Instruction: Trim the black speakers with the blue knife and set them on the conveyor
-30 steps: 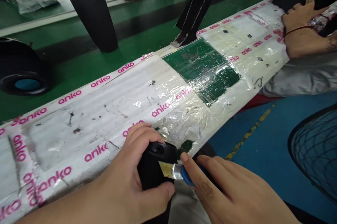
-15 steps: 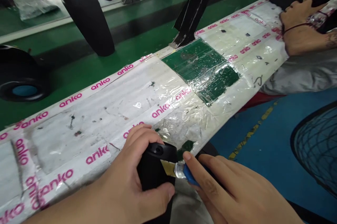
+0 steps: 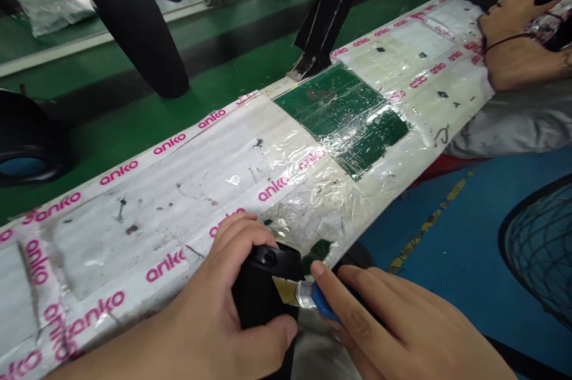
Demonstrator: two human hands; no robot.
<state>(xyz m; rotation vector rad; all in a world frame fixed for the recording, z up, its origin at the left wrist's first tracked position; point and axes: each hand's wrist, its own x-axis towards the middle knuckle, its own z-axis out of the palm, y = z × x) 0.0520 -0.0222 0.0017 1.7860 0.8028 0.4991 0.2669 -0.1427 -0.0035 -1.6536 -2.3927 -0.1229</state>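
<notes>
The workpiece [image 3: 257, 293] is held right at the bench's [image 3: 214, 159] near edge by the left hand [image 3: 223, 308], with the cutter [image 3: 325, 301] gripped just right of it by the right hand [image 3: 393, 320]. Another person's hand [image 3: 509, 16] can be spotted way over by the bench's far right end. Behind the bench, a long part [image 3: 143, 28] can be seen, left side; on the near side, far right, a basket [image 3: 545, 249].

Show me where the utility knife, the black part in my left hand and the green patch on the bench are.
Utility knife [image 3: 306, 295]: head view, on the metal collar behind the blade.
Black part [image 3: 254, 293]: head view, on its dark side, below the holed end.
Green patch [image 3: 344, 119]: head view, near its middle.
</notes>
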